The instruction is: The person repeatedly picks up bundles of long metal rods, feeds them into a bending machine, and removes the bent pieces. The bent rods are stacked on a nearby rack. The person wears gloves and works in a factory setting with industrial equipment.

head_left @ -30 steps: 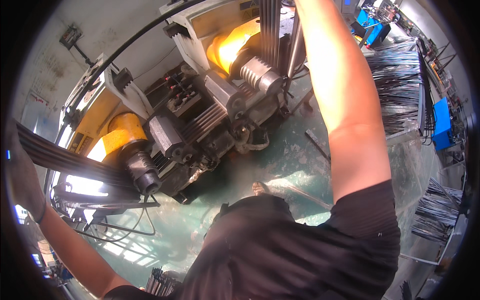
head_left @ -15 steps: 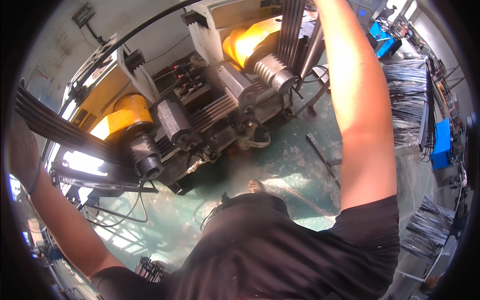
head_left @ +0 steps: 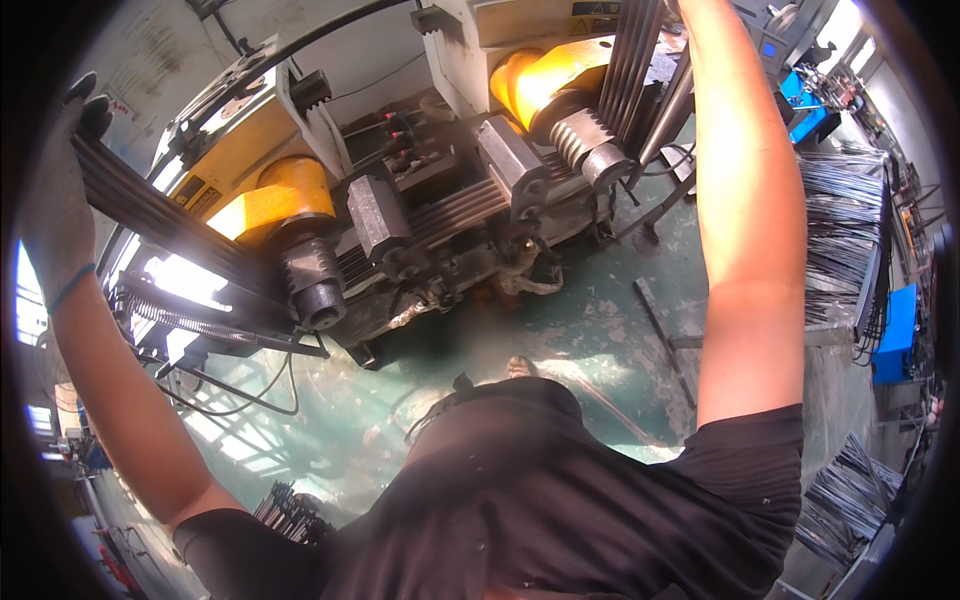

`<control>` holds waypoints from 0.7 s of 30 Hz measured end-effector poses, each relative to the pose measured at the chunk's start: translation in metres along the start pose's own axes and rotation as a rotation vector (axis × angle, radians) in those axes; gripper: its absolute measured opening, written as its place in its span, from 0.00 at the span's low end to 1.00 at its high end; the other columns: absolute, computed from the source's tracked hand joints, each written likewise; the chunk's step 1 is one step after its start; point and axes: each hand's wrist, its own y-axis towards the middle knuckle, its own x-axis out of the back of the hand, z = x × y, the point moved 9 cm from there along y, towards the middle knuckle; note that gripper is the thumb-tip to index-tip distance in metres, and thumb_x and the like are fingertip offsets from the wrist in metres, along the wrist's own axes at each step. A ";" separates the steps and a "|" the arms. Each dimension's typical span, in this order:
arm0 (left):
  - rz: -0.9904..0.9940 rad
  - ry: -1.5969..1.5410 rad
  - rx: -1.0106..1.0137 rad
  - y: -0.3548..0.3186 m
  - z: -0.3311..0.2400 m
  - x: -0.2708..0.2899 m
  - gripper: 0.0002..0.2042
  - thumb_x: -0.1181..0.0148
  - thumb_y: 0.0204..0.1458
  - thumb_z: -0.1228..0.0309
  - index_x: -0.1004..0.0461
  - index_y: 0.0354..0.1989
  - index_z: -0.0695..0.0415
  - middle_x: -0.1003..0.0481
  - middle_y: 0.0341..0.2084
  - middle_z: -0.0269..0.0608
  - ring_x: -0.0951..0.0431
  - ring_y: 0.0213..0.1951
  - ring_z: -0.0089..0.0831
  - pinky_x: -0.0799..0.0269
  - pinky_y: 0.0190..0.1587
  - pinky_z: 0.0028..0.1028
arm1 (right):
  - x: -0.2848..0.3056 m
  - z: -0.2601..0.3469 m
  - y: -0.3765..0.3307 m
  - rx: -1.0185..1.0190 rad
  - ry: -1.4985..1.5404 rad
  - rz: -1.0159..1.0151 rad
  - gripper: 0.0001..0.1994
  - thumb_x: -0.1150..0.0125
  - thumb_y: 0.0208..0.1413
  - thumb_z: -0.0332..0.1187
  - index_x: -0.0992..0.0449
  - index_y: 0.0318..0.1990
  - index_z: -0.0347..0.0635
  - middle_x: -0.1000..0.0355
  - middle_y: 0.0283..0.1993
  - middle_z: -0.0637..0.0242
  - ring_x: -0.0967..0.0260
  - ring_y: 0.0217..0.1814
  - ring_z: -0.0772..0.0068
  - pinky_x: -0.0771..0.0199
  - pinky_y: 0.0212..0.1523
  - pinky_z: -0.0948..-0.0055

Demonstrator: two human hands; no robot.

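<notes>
Several dark metal rods (head_left: 170, 210) slant up to the left from a bending machine (head_left: 375, 215). My left hand (head_left: 62, 195), in a pale glove with dark fingertips, is at their outer ends, its fingers bent over them. Across the machine bed run the middle lengths of the rods (head_left: 465, 215), behind two dark faceted blocks. On the right, another upright stretch of the rods (head_left: 628, 70) rises towards the top edge. Close beside it is my right hand (head_left: 682, 10), mostly cut off by the frame, so its fingers are hidden.
Two yellow arms (head_left: 290, 195) (head_left: 540, 85) with ridged rollers belong to the machine. A rack of thin rods (head_left: 840, 230) stands at right, with another bundle (head_left: 850, 500) below it. A loose bar (head_left: 660, 335) angles above the green floor (head_left: 590, 300). Black cables hang at left.
The view has shifted, so the machine appears farther right and slightly higher. More of my left hand shows at the rod ends. The rods keep about the same bent shape.
</notes>
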 end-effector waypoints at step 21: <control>0.010 0.064 0.138 -0.025 0.079 0.029 0.19 0.40 0.67 0.63 0.20 0.60 0.61 0.14 0.45 0.45 0.14 0.51 0.36 0.23 0.61 0.33 | -0.003 -0.003 -0.001 -0.053 0.162 -0.068 0.28 0.37 0.67 0.48 0.25 0.65 0.36 0.24 0.64 0.41 0.25 0.66 0.42 0.27 0.66 0.50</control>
